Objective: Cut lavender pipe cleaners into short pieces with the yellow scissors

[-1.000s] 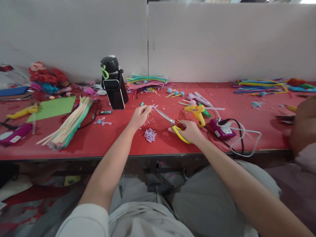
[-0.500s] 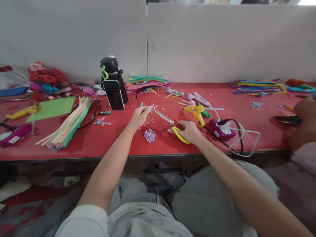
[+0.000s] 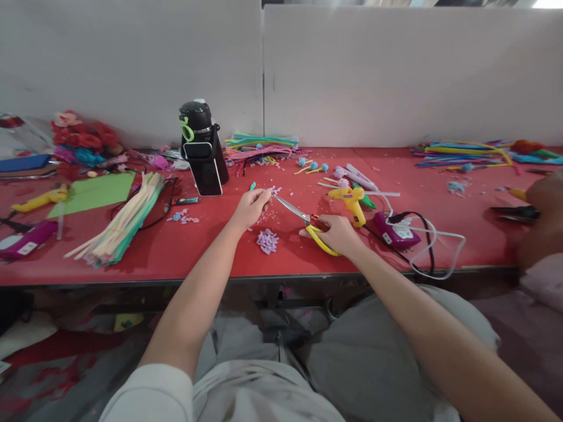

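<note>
My right hand (image 3: 336,231) grips a pair of scissors (image 3: 315,237) by its yellow and red handles, with the blades pointing left. The blade tips reach close to the fingertips of my left hand (image 3: 253,208). That hand is pinched closed; whatever lies between its fingers is too small to make out, though a lilac bit shows beside the tips. Just below and between both hands lies a small heap of lilac cut pieces (image 3: 267,241) on the red tabletop (image 3: 211,252). Tiny lilac scraps are scattered around the left fingertips.
A yellow glue gun (image 3: 350,202) and a purple power strip (image 3: 396,233) with cords lie to the right. At left are a bundle of pipe cleaners (image 3: 127,225) and a black bottle (image 3: 202,146) with a phone against it. Another person's hand (image 3: 545,199) is at far right.
Almost nothing differs; the whole view has shifted very slightly. Both hands and the scissors keep the same pose.
</note>
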Demonstrator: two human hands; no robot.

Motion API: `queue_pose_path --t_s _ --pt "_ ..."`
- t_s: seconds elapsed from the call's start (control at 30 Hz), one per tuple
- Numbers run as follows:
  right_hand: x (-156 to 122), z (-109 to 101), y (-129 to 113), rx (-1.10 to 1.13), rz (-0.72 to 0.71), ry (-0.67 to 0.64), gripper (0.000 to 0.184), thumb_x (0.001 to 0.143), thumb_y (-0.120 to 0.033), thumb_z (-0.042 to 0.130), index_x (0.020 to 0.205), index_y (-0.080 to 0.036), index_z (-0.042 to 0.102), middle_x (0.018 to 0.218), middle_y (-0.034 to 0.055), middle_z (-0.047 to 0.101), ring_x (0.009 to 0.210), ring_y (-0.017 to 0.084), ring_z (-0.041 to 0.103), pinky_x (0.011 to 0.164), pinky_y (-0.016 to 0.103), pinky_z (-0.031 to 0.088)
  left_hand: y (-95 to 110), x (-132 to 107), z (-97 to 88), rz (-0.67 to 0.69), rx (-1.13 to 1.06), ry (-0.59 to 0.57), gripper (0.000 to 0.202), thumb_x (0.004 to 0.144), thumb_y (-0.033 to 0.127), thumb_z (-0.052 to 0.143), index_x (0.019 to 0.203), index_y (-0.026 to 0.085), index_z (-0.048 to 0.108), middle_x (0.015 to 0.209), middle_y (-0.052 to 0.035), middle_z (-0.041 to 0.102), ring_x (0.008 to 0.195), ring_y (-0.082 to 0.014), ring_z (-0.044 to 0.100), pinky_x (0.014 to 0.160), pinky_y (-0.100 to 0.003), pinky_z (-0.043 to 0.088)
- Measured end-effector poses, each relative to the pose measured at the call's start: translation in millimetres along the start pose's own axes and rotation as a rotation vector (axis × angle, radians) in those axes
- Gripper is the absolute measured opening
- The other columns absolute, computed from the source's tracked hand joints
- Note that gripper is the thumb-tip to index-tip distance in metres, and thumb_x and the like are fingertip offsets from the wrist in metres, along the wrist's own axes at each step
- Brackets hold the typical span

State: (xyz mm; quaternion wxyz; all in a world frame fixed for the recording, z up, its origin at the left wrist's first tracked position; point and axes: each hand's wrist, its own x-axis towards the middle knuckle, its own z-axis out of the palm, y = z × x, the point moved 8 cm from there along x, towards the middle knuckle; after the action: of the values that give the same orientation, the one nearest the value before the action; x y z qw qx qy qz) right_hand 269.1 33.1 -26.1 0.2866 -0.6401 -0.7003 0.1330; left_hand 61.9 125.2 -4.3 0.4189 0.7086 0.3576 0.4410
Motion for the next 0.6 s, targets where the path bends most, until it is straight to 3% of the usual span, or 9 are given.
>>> queue_pose_path --t_s 0.6 --pt "-2.4 -0.2 -0.9 0.030 0.007 0.010 0.066 0.065 -0.082 0.061 0.055 -0.022 0.035 0.051 -0.0036 0.037 0.053 0.011 0.033 0.049 0.027 0.023 -1.5 1.3 -0.2 0.006 -0.029 -0.014 0.042 0.093 0.050 0.052 0.067 0.017 0.054 0.056 0.0016 0.048 0.052 -0.0107 0.045 0.053 -0.027 0.035"
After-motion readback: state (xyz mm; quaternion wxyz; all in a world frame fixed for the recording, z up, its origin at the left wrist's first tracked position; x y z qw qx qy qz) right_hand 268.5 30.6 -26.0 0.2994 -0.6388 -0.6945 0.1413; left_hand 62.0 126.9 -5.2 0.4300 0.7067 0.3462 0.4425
